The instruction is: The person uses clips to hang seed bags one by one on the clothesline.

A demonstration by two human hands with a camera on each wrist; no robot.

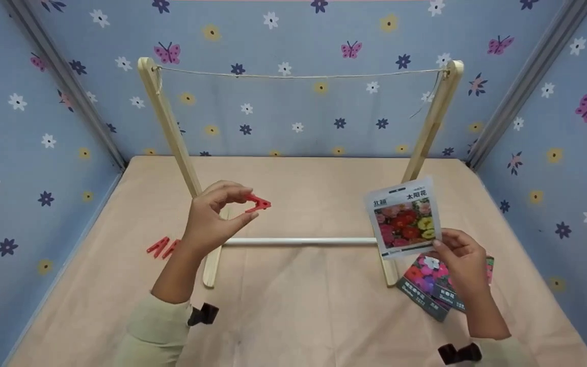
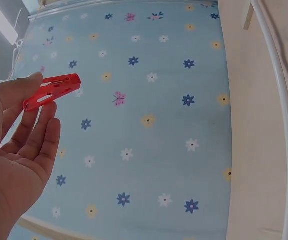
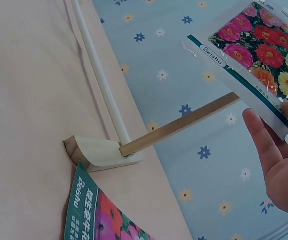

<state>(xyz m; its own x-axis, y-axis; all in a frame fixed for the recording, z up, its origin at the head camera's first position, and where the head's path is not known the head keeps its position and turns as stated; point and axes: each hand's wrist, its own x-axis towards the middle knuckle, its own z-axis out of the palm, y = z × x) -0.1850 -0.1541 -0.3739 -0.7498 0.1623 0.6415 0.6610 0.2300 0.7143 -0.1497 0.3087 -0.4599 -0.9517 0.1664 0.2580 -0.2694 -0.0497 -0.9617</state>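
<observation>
All positions are referred to the wooden stand (image 1: pixel 169 122), between whose upper ends a thin string (image 1: pixel 301 77) is tied and between whose feet a white rod (image 1: pixel 298 241) is fixed.

A red clothespin (image 1: pixel 261 204) is pinched by the left hand (image 1: pixel 209 221), seen over the lower part of the stand's left post. Its spread end is taken between thumb and fingertips, which are parted narrowly by the clothespin alone; its pointed end is directed beyond them, toward the stand's midline. In the left wrist view, the remaining fingers are seen loosely bent just below the clothespin.

A white packet (image 1: pixel 404 224), printed with red, pink and yellow flowers, is held by the right hand (image 1: pixel 464 257), before the lower part of the stand's right post. The lower corner farther from the stand's midline is pinched, the thumb being laid on the printed face and the fingers set behind it; most of the packet is left exposed above the fingertips, slightly tilted.

Spare clothespins (image 1: pixel 159 247) are laid on the pale cloth (image 1: pixel 293 311) outside the stand's left foot. Overlapping dark-banded packets (image 1: pixel 422 298) are placed beside its right foot, partly hidden by the right hand.
</observation>
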